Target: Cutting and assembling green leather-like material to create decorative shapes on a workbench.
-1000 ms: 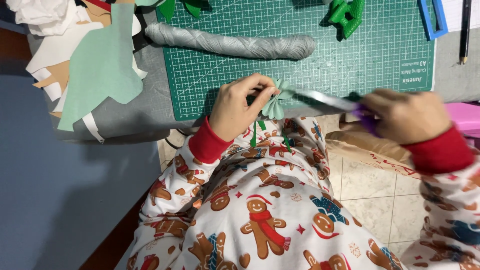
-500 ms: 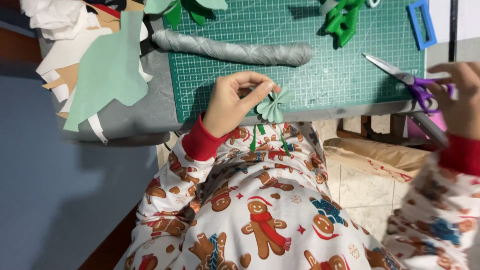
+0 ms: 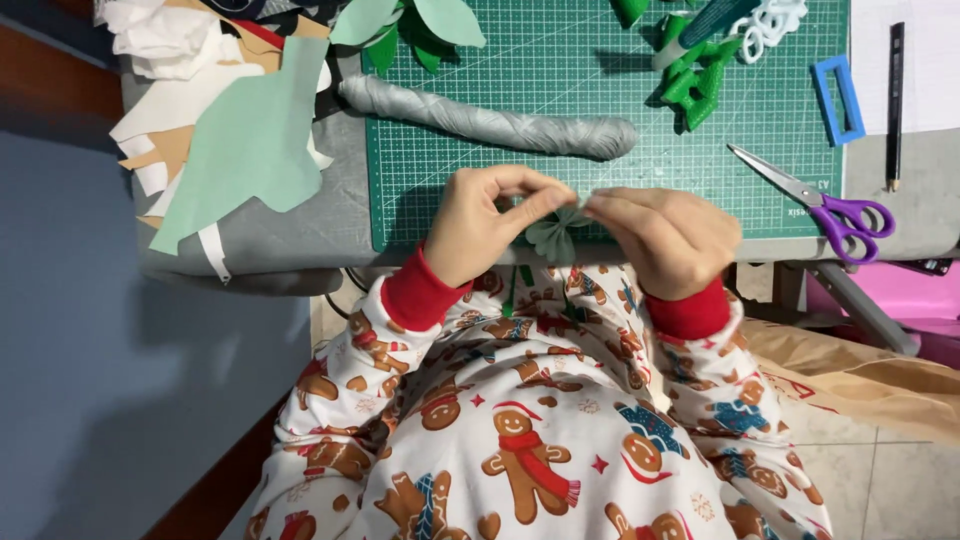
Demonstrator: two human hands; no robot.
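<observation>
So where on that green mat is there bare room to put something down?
Bare cutting mat lies between the grey roll, the scissors and the hands. The top edge is crowded with green leaves and green pieces.

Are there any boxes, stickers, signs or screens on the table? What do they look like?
No boxes, signs or screens.
Printed mark: near corner of the green cutting mat, beside the purple-handled scissors; small white lettering.
Tube: far edge of the mat; dark green with a white label.
</observation>
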